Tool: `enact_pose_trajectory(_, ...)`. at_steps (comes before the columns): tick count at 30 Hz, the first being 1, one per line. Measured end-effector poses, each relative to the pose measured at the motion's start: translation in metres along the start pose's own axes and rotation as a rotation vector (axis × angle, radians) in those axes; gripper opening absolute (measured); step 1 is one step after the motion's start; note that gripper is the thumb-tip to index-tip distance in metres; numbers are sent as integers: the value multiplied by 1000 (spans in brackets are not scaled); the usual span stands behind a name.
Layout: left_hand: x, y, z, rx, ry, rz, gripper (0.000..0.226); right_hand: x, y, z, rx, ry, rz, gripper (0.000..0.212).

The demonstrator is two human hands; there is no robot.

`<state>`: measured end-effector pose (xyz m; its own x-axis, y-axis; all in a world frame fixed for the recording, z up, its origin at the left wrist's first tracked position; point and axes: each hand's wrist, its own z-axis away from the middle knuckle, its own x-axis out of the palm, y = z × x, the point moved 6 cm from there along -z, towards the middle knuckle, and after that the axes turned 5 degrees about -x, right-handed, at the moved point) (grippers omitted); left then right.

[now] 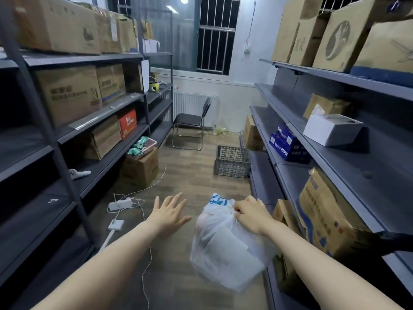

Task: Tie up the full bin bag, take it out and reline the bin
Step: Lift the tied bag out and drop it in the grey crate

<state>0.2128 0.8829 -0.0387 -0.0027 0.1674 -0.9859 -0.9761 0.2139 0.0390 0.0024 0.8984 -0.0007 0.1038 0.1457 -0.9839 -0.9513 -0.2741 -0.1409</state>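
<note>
Lower centre of frame: my right hand point(250, 214) has its fingers bunched round the gathered neck of the white bin bag point(225, 247), which hangs clear of the wood floor point(190, 175). My left hand point(168, 212) is spread flat to its left, holding nothing. I'd judge the carry-out underway: keep the neck pinched tight, bag low, off the cable point(145, 253). Readable print: "PEPSI" on the blue carton point(287, 143), right-centre shelf; other box lettering is too blurred.
</note>
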Motion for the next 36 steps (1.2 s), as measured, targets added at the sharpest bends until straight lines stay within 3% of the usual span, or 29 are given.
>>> enact_pose_trajectory(4,-7,-16,-50,-4,-3,-12,118,-5,20,-53,22,-19,-16,29)
enact_pose_trajectory(9,-18,-42,-123,2,32,-25,64,-24,39,-106,75,-7,-7,31)
enact_pose_trajectory(19,-41,-40,-247,42,18,0,61,-46,88,-208,170,-5,-39,32)
enact_pose_trajectory(26,-62,-25,-355,9,28,50,62,-63,136,-296,206,-67,-74,18)
enact_pose_trajectory(36,-75,-35,-474,24,-18,-3,64,-78,200,-409,253,-76,-103,24)
